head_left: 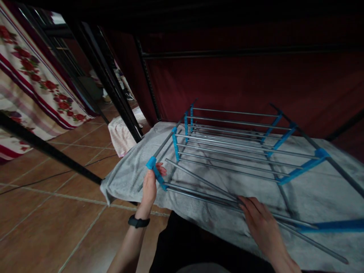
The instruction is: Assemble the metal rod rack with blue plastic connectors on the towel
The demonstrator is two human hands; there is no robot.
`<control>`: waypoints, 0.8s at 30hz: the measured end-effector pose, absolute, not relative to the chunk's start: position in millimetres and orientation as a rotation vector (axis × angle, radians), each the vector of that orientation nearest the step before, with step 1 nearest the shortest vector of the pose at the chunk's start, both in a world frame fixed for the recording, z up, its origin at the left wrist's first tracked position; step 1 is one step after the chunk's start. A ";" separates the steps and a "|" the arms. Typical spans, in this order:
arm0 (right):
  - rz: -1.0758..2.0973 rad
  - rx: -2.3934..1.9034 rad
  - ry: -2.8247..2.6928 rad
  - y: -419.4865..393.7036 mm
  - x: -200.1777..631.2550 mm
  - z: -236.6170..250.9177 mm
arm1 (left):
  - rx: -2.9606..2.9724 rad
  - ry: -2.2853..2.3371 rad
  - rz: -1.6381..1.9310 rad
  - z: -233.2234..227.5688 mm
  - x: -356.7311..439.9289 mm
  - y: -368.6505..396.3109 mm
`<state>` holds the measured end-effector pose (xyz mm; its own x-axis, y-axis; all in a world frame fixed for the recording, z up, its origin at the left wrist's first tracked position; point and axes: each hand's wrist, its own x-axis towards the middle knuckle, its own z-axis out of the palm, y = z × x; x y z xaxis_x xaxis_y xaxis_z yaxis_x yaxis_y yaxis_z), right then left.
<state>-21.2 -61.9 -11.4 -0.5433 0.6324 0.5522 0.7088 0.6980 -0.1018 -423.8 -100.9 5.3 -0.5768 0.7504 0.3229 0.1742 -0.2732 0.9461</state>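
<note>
A folding drying rack (233,148) with grey metal rods and blue plastic joints lies on a grey blanket (313,193) spread over a low bunk bed. My left hand (150,185) grips the rack's near left corner at a blue joint (151,163); a black band is on that wrist. My right hand (260,222) rests palm down on the nearest grey rods (204,193), fingers spread over them. A loose rod (309,237) runs out to the right past that hand.
Black bed-frame posts (113,87) slant up at the left, and a dark red curtain (256,83) hangs behind the bed. A floral cloth (34,87) hangs at far left over the brown tiled floor (57,212). A pink checked cloth (122,132) lies by the post.
</note>
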 end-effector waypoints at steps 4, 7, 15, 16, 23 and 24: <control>-0.200 -1.021 -2.388 -64.7 -14.9 -23.9 | 1.152 1.601 1.967 6.8 -419.0 -96.1; -0.179 -1.041 -2.399 -65.5 -13.7 -27.7 | 1.108 1.690 1.946 7.0 -418.3 -95.2; -0.227 -1.013 -2.377 -68.1 -13.2 -29.8 | 1.039 1.654 1.954 4.8 -422.0 -96.2; -0.234 -1.009 -2.385 -68.7 -12.9 -29.9 | 1.043 1.657 1.950 6.1 -421.9 -96.5; -0.270 -1.000 -2.387 -70.7 -13.0 -31.6 | 1.030 1.664 1.925 8.7 -423.9 -96.2; -0.285 -0.996 -2.396 -70.9 -12.8 -32.2 | 1.021 1.652 1.929 7.4 -424.5 -96.0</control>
<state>-12.8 -70.9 -32.2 -0.5908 0.5970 0.5426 0.7078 0.7064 -0.0066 -424.5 -96.0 7.4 -0.6522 0.7094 0.2671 0.1548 -0.2203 0.9631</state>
